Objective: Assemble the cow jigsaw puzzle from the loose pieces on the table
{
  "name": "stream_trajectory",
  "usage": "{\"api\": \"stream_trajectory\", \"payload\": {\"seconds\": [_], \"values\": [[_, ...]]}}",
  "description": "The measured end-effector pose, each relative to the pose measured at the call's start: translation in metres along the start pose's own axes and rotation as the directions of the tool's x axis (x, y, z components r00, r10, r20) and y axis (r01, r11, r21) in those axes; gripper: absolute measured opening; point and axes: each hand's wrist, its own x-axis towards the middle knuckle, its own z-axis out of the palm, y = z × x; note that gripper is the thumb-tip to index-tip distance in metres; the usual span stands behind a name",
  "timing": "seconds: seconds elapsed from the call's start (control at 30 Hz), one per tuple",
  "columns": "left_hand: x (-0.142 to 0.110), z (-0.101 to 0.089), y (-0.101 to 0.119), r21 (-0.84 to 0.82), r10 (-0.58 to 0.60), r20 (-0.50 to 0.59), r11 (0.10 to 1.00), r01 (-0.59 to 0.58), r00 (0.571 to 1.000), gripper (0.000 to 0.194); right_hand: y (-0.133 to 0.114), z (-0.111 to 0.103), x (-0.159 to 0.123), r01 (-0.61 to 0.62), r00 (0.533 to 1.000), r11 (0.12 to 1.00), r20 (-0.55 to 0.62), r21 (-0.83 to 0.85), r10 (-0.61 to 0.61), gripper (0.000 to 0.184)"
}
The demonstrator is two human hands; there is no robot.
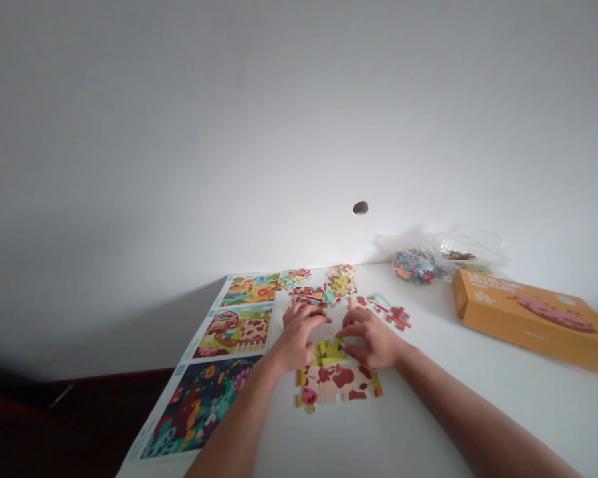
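Cow puzzle [339, 384], partly joined.
Left hand [296, 336] at its 11 o'clock, fingers parted; right hand [375, 338] at 1, by green piece [333, 353], grip unclear.

From the person's head, over the six-o'clock side of the table [353, 438], the camera looked forward and down, facing the wall [299, 133] at twelve. It sat within arm's reach of the left hand [299, 335], at six o'clock in view, and the right hand [373, 340], near five.
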Motion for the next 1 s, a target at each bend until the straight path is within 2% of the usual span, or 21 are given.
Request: {"api": "stream_trajectory", "payload": {"seconds": [0.3,0.5,0.73,1.0], "values": [[-0.0007,0.0001,0.0006,-0.002,-0.013,0.000,1.000,0.013,1.000,0.069,-0.0021,-0.0027,0.0007,0.000,1.000,1.000,0.009,-0.016,0.001,0.030],[0.0007,-0.0032,0.0039,0.019,-0.045,0.053,0.999,0.044,0.998,0.069,0.0005,-0.0010,0.0006,0.023,1.000,0.999,0.017,-0.029,-0.023,0.031],[0.0006,-0.0038,0.0049,0.027,-0.058,0.062,0.998,0.057,0.996,0.070,0.0012,0.0000,0.0002,0.033,0.999,0.999,0.020,-0.037,-0.033,0.032],[0.0002,-0.0030,0.0043,0.019,-0.064,0.065,0.998,0.063,0.996,0.069,-0.0019,-0.0032,0.0001,-0.007,0.999,0.999,0.054,-0.051,0.010,0.030]]}}
